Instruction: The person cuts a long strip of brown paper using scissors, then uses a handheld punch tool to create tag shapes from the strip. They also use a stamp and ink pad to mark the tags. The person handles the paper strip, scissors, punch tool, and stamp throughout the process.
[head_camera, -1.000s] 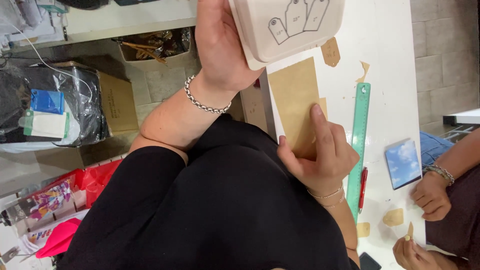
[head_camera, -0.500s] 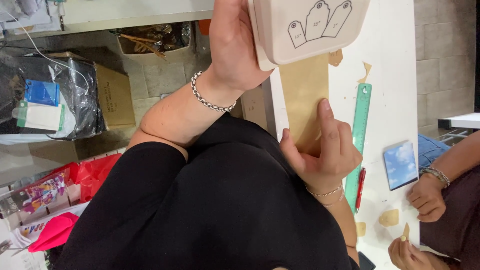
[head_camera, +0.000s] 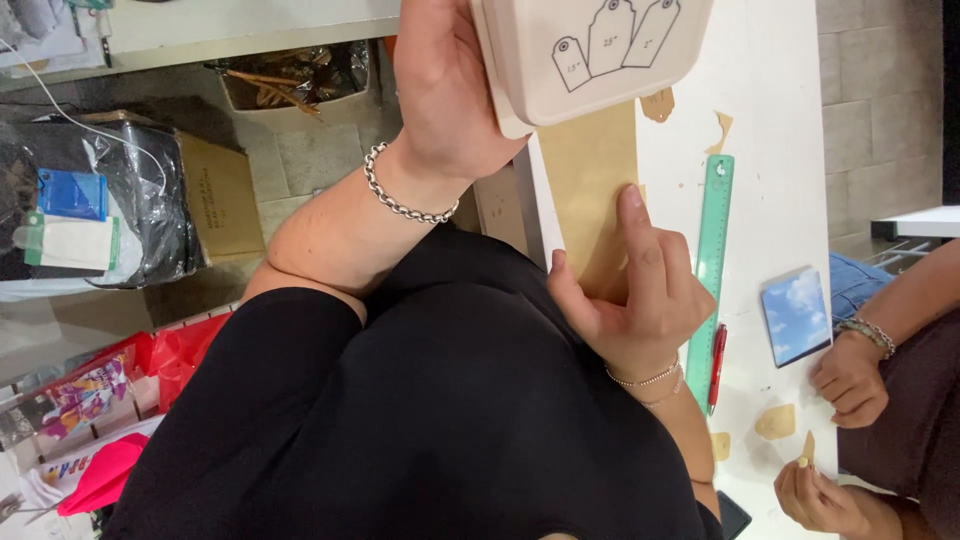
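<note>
Two hands work one strip: the left hand (head_camera: 450, 95) grips a beige tag punch (head_camera: 590, 55) over the far end of the brown paper strip (head_camera: 595, 190), whose near end the right hand (head_camera: 635, 295) pins to the white surface (head_camera: 780, 120).

Pale beige box (head_camera: 600, 60) at top centre, gripped in left hand (head_camera: 450, 90), tag outlines drawn on its face. Brown cardboard carton (head_camera: 222, 197) on floor at left, beside black plastic bag (head_camera: 150, 200) bearing blue label (head_camera: 72, 193) and white-green label (head_camera: 70, 243). Colourful printed packet (head_camera: 85, 392) at lower left. Small square card, sky-blue with clouds (head_camera: 795, 315), on white table (head_camera: 780, 120) at right.
</note>
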